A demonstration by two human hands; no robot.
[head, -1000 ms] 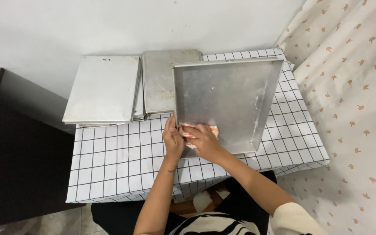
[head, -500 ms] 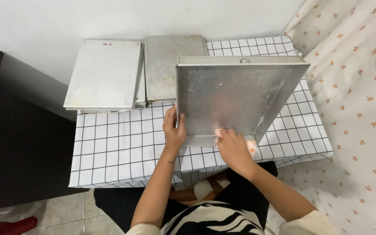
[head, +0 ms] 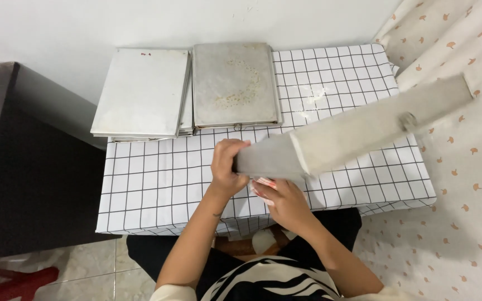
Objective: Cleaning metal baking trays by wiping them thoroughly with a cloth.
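I hold a long grey metal baking tray (head: pixel 364 131) up over the table, turned so that it shows edge-on, its far end raised to the right. My left hand (head: pixel 225 166) grips the tray's near left end. Just under that end, my right hand (head: pixel 284 202) is closed on a small pink and white pad (head: pixel 262 183), which is mostly hidden, so I cannot tell what kind it is. The pad sits against the tray's underside. Below is the table's white cloth with a black grid (head: pixel 157 184).
Two stacks of flat metal trays lie at the table's back: a pale one (head: pixel 143 92) on the left and a stained one (head: pixel 232 83) beside it. A dark cabinet (head: pixel 29 167) stands left, and cream fabric with orange specks (head: pixel 464 212) is on the right.
The tray has swung from standing nearly upright and facing me to edge-on, with its far end tilted up to the right. My right hand has moved from the tray's face to beneath its near end.
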